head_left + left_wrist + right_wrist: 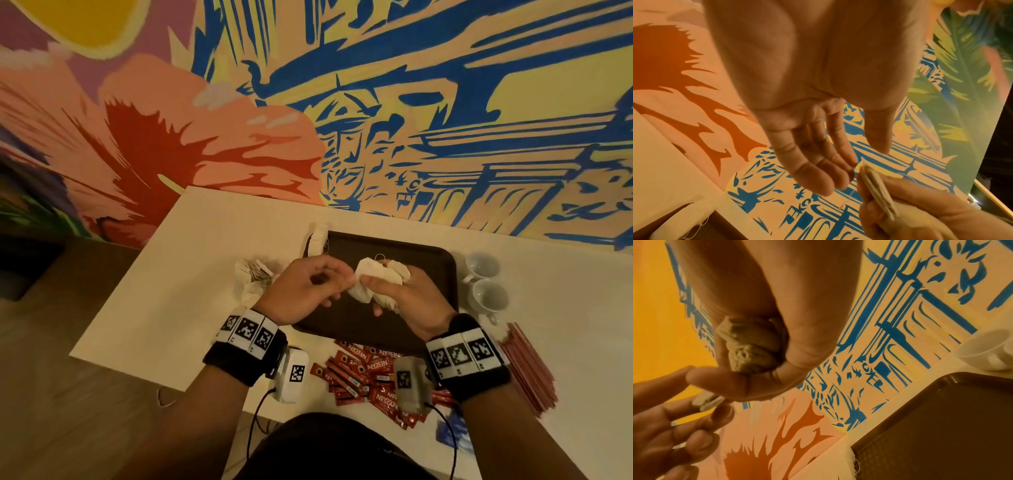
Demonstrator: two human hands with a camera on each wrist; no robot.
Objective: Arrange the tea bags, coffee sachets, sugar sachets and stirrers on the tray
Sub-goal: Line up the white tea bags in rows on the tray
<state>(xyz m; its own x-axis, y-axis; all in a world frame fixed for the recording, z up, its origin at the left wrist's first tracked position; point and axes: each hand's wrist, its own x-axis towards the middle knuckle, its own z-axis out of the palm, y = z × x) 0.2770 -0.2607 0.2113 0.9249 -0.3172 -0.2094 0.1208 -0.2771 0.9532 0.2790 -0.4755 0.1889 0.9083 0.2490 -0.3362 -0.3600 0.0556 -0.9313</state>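
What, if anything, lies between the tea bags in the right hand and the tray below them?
Nothing visible does. The right hand grips the tea bags directly above the dark tray, whose visible surface is bare. The left hand is beside the bundle, not beneath it. A row of tea bags sits at the tray's far-left corner.

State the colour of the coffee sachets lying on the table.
Red coffee sachets with white lettering, clearest in the head view.
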